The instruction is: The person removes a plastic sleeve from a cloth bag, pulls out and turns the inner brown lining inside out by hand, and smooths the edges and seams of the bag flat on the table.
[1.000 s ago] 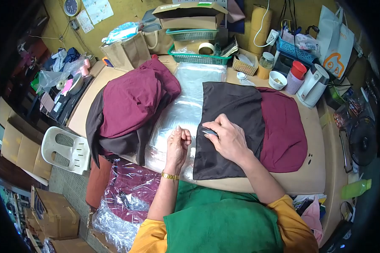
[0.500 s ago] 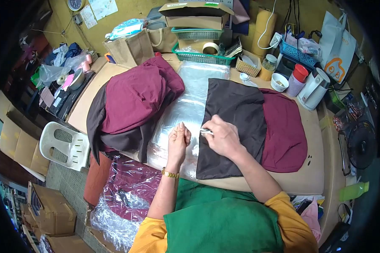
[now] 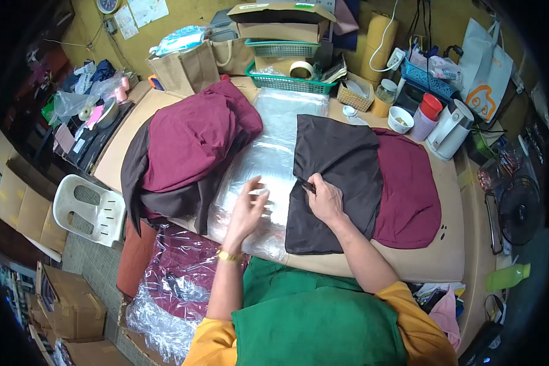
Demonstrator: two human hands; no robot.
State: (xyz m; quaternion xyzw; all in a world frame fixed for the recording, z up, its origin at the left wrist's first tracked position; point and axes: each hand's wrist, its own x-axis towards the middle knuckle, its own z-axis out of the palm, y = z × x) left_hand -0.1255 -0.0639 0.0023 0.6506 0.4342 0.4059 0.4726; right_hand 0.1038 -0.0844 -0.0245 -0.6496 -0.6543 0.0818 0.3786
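My right hand [image 3: 326, 201] pinches the near-left part of a black cloth [image 3: 338, 146], and creases run out from the fingertips. Any small item inside that grip is hidden. The black cloth joins or overlaps a maroon cloth [image 3: 409, 189] on its right; both lie flat. My left hand [image 3: 245, 212] hovers over a stack of clear plastic sheets [image 3: 259, 158], its fingers apart and holding nothing. To the left, a heap of maroon and black fabric [image 3: 192, 140] rests partly on the plastic.
Green baskets [image 3: 290, 84], a white bowl [image 3: 401, 119] and an electric kettle [image 3: 450, 129] line the table's back. Below its front edge, maroon items in clear plastic [image 3: 177, 287] fill a box. A white plastic chair [image 3: 90, 210] stands left.
A small whitish object showed in my right fingers before; it no longer shows, and they now pinch the black cloth. My left hand has opened from a closed pinch and shifted slightly left.
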